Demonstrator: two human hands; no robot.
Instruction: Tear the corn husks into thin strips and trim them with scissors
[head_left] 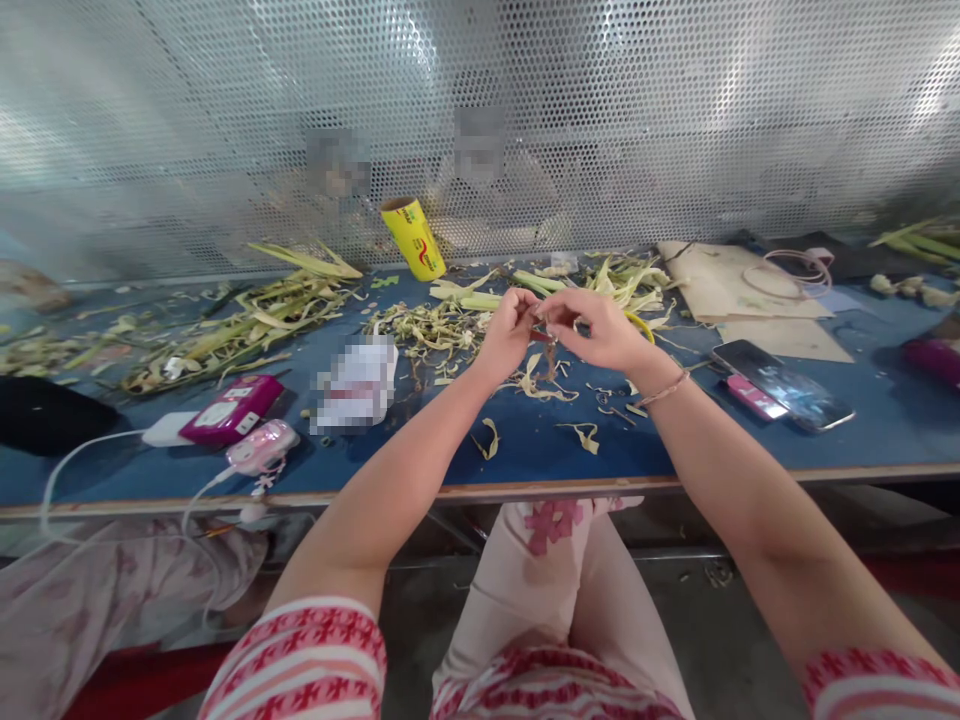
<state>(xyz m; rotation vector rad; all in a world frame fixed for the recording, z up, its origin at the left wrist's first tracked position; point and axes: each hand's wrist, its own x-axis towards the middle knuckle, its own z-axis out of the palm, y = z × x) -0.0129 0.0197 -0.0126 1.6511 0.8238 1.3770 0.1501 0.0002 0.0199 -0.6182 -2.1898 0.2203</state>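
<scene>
My left hand [507, 335] and my right hand [596, 325] meet above the middle of the blue table [420, 455]. Fingers of both are pinched close together around something small and brownish, too small to make out. Below them lie thin brown strands and pale dry peelings [540, 382]. A heap of shredded plant scraps [439, 335] is just left of my left hand, and pale green leaves [630, 280] lie behind my right hand.
A yellow tube [415, 240] stands tilted by the perforated metal panel [637, 120]. Phones [787, 385] and cardboard [735, 285] lie right. Leftward are a magenta box [234, 408], a pink cabled device [262, 447] and a leaf pile [247, 335]. A person's patterned trouser leg shows lower left.
</scene>
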